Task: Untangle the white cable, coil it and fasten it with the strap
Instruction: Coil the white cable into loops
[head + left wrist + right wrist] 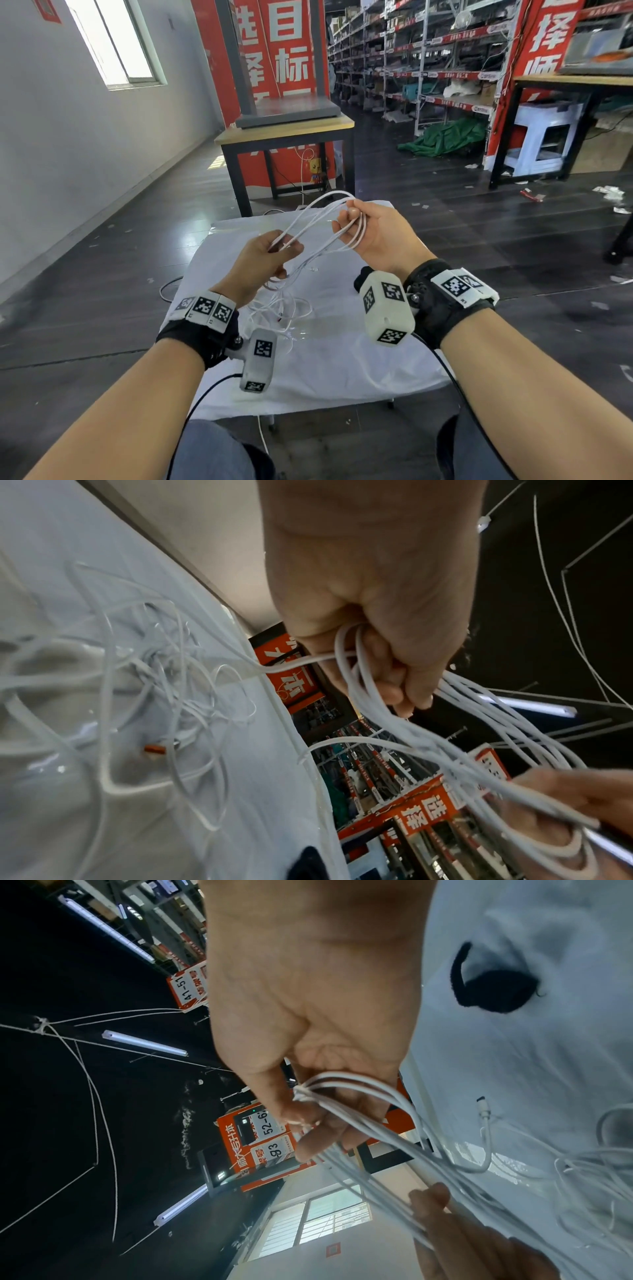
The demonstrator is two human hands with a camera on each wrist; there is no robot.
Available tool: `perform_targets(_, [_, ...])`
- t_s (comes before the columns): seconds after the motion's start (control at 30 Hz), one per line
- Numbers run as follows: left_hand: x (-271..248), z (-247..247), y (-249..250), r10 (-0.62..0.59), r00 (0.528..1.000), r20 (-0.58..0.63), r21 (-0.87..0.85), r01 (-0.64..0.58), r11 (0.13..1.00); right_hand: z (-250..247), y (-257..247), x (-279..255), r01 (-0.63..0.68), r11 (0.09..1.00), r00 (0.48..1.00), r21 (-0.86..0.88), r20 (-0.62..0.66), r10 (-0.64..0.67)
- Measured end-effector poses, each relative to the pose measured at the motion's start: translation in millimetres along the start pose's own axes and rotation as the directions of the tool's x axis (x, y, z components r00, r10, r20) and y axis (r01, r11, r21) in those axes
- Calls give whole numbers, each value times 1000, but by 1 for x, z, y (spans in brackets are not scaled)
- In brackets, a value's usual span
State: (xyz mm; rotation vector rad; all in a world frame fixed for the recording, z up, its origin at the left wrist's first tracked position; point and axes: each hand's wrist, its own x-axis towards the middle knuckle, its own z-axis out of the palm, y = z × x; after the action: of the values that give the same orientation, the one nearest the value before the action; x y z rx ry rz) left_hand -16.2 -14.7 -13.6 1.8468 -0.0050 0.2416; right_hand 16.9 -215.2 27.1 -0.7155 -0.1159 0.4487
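Several loops of the white cable [318,219] stretch between my two hands above the small white-covered table [342,370]. My left hand [274,250] curls round one end of the loops [363,669]. My right hand [356,222] pinches the other end between thumb and fingers [315,1096]. The rest of the cable hangs from the left hand into a tangled heap [281,308] on the cloth [171,685]. A white plug end [483,1110] lies on the cloth. The black strap [493,988] lies on the cloth below my right wrist, partly hidden in the head view [361,277].
A wooden-topped table [287,133] with a grey stand stands beyond the white one. Shelving racks [428,61] fill the back right, and a green sheet [445,137] lies on the dark floor. A thin white lead [169,287] trails off the left table edge.
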Motion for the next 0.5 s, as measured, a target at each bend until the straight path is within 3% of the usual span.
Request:
perform_targets(0.1, [-1, -2, -3, 3, 1000, -29, 42, -2, 999, -2, 3, -1, -4, 994, 1000, -113, 5, 5])
perform_targets(0.2, [1, -2, -2, -45, 997, -67, -104, 38, 994, -4, 3, -2, -35, 968, 997, -249, 57, 51])
perform_targets(0.33, [5, -7, -2, -116, 986, -122, -247, 83, 966, -4, 6, -4, -139, 863, 978, -486, 69, 197])
perform_targets(0.43, [5, -10, -4, -151, 984, -96, -242, 124, 962, 0, 7, -3, -91, 910, 986, -404, 92, 140])
perform_targets(0.5, [3, -8, -5, -205, 979, 17, -172, 205, 964, 3, 8, -1, -77, 958, 987, -278, 113, 112])
